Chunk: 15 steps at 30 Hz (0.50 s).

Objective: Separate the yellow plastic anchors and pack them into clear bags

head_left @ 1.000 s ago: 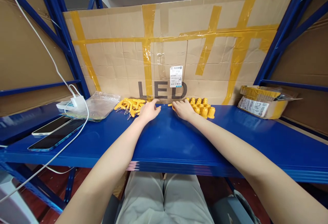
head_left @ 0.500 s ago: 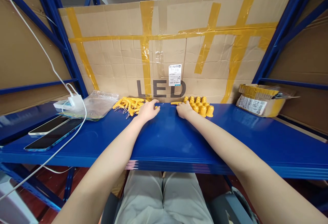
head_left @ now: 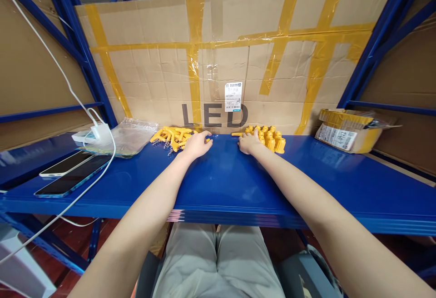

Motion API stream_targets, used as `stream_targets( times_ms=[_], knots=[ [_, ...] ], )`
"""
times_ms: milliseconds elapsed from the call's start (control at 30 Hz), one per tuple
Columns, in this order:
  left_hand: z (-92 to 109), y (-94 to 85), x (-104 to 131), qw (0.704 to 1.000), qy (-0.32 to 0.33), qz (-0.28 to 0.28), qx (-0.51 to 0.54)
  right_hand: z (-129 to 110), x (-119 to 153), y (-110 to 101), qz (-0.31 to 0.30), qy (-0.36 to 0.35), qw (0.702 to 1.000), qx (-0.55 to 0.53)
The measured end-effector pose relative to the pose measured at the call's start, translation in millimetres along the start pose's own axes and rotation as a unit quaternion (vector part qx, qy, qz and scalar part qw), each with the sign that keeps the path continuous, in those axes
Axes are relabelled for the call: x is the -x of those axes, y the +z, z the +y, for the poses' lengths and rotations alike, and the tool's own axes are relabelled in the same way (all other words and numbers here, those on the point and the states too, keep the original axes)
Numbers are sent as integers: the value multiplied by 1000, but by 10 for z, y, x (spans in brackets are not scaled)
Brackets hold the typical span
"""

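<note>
A loose pile of yellow pieces with small metal chains (head_left: 172, 138) lies on the blue table (head_left: 218, 184), left of centre. My left hand (head_left: 198, 145) is at the right edge of this pile, its fingers bent; a bit of yellow shows by the fingertips. To the right, yellow pieces stand in rows (head_left: 270, 139). My right hand (head_left: 248, 142) touches the left side of these rows, its fingers curled over them. A thin yellow part (head_left: 237, 134) sticks out to the left, just beyond the right hand. What lies under the right fingers is hidden.
At the left are a clear plastic bag (head_left: 136, 135), two phones (head_left: 71, 183) and a white charger (head_left: 99, 131) with a cable crossing the table edge. An open cardboard box (head_left: 350, 132) stands at the right. A taped cardboard sheet (head_left: 153, 80) rises behind the table.
My right hand has shifted slightly to the right against the standing rows, and the thin yellow part beside it has moved right too. My left hand has barely moved. The view has tilted slightly.
</note>
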State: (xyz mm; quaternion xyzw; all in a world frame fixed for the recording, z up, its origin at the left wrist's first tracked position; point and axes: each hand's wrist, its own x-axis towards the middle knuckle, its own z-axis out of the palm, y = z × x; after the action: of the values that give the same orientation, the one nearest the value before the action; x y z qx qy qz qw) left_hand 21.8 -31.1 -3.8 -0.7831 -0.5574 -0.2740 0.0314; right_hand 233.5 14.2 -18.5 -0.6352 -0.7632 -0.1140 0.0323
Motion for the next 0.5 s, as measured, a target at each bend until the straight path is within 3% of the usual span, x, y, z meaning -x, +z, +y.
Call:
stream_targets(
  times_ms=[133,300,400,500],
  knots=[
    [0,-6,-6,1000,-12,3,-1,112,49,-109,56,-24,998,-16],
    [-14,-4,-19,999,-23,23,-29,314,155,-272,108,31,992,-58],
    [-45,11,-29,997,-31,34,-57,407,264,-251,121,70,986,-94],
    [-76,10,-33,995,-56,29,-75,458,357,-174,114,63,988,-88]
  ],
)
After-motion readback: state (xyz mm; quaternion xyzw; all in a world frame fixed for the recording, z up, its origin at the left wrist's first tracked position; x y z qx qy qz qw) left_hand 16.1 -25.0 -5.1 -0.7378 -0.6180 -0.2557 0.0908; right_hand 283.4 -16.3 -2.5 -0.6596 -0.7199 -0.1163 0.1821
